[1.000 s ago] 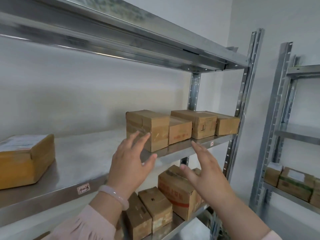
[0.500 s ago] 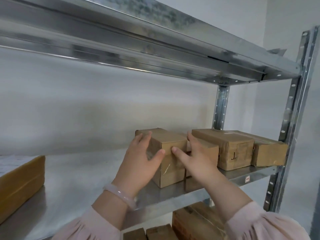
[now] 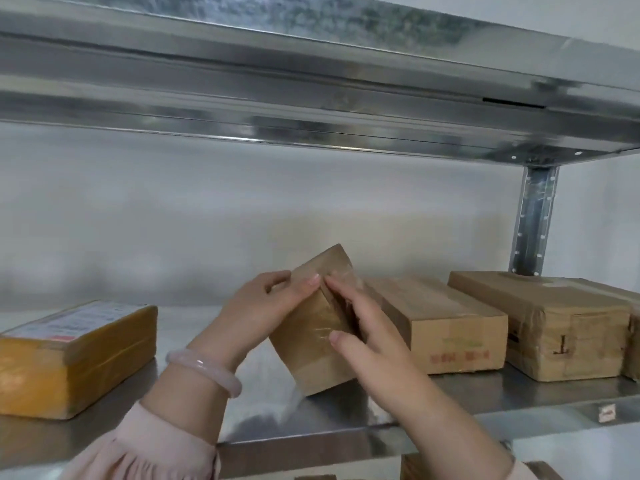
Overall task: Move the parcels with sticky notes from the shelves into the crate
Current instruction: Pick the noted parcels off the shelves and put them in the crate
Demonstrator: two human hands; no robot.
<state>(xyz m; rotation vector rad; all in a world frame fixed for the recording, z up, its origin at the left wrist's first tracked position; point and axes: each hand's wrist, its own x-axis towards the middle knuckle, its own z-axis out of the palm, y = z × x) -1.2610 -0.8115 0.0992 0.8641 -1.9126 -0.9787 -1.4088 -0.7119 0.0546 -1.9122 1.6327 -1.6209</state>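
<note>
A small brown tape-wrapped cardboard parcel stands tilted on the shiny steel shelf (its top leaning toward 1 o'clock). The left hand grips it from 9 o'clock and the right hand from 3 o'clock. A flat yellow taped parcel lies well apart at 9 o'clock. A long brown cardboard box sits just beside at 3 o'clock, with a taped brown carton beyond it.

Yellow parcel's label illegible

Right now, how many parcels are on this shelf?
5: yellow parcel left; tilted parcel between left hand, right hand; brown parcel beside; marked parcel further right; edge sliver. More maybe hidden.
</note>
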